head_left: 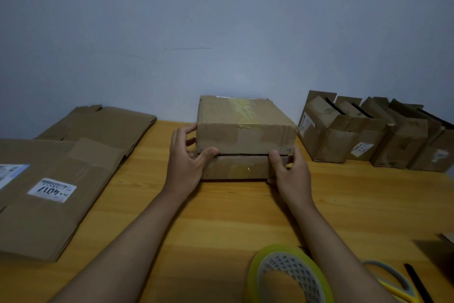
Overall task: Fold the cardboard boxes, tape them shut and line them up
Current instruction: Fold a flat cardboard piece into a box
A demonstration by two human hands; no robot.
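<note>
Wooden table (221, 216). On it: box (245, 130) between the hands; flattened cardboard (56, 192) left of left hand (186, 167); row of boxes (373, 135) right of right hand (292, 175); tape roll (290, 275) and scissors (395, 285) beside the right forearm.

Plain brown cardboard box (245, 125) at the far middle of the honey-yellow wood-grain tabletop (221, 216), a glossy yellowish clear tape strip (245, 111) running across its top. Flattened brown cardboard sheets (56, 194) along the left edge, one carrying a white label (52, 190) with black print. Yellow-green tape roll (287, 275) with a grey lattice-patterned core at the near edge. Brown boxes in a row (375, 135) at the far right, white labels showing. Behind them, pale blue-grey wall (221, 20), dark scuffs.
</note>
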